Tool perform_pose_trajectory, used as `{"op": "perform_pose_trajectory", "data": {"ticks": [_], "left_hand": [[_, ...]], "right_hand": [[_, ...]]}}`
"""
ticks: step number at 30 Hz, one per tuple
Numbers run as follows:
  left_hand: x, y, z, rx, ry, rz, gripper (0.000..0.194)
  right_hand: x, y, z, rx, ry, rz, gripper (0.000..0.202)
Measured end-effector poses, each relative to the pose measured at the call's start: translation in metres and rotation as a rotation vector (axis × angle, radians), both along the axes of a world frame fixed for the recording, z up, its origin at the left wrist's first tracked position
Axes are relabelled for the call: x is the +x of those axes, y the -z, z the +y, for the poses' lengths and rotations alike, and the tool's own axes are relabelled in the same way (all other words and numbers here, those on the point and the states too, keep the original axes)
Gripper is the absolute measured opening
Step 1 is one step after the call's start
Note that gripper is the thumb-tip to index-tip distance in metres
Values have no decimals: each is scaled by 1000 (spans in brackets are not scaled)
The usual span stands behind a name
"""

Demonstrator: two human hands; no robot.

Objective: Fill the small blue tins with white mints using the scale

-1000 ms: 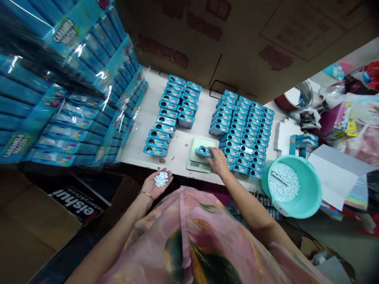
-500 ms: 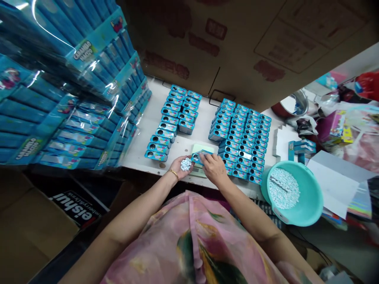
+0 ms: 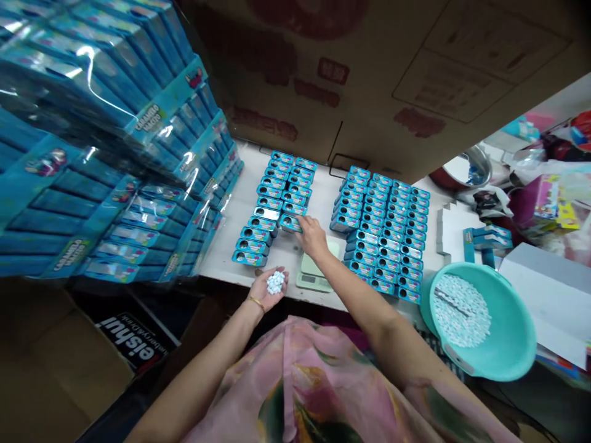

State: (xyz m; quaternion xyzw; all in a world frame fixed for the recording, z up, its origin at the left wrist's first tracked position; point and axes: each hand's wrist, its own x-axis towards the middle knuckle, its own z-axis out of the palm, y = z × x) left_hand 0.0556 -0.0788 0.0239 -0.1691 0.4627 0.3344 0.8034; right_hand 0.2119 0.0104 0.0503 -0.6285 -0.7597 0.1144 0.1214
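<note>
Shirt: pink, floral (image 3: 309, 381), across the bottom of the view.
Left hand (image 3: 263, 291): palm up, fingers loosely cupped around a heap of pale candy pellets (image 3: 276, 282), in front of the desk edge.
Bucket (image 3: 512, 344): turquoise, to the right, partly filled with similar pellets.
Scale (image 3: 310, 268): pale green, on the desk (image 3: 222, 246), partly under the right forearm.
Right hand (image 3: 312, 236): fingers bent at the right end of a slim blue box (image 3: 289, 223); whether they pinch it or merely touch, I cannot tell.
Blue box: nearest in its column, dark round hole on top; likely light and stiff, best held by its sides, away from the hole.
Pellets: probably hard, light, quick to roll; a cupped palm suits them.
Other boxes (image 3: 388, 234): 4 columns right, 2 left.
Carton (image 3: 360, 67): brown, behind everything.
</note>
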Motion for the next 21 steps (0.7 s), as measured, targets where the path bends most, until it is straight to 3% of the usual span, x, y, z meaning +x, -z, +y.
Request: {"op": "perform_pose_trajectory", "data": {"ticks": [2, 5, 8, 10, 13, 17, 21], "left_hand": [[-11, -1, -3, -12, -17, 29, 13], [-24, -3, -5, -20, -33, 52, 14], [-32, -2, -4, -20, -33, 58, 14], [-33, 1, -5, -35, -30, 78, 14], [-28, 2, -6, -61, -22, 87, 14], [-20, 0, -9, -58, -6, 63, 15], [-18, -2, -12, -46, 7, 51, 14]], "right_hand": [[-12, 10, 17, -21, 21, -13, 43], [-8, 17, 20, -11, 24, -20, 44], [27, 19, 6, 102, 48, -53, 37], [60, 19, -1, 154, 159, -119, 31], [102, 21, 1, 117, 274, -246, 21], [122, 17, 3, 85, 150, -327, 19], [106, -14, -29, 123, -37, -353, 18]]}}
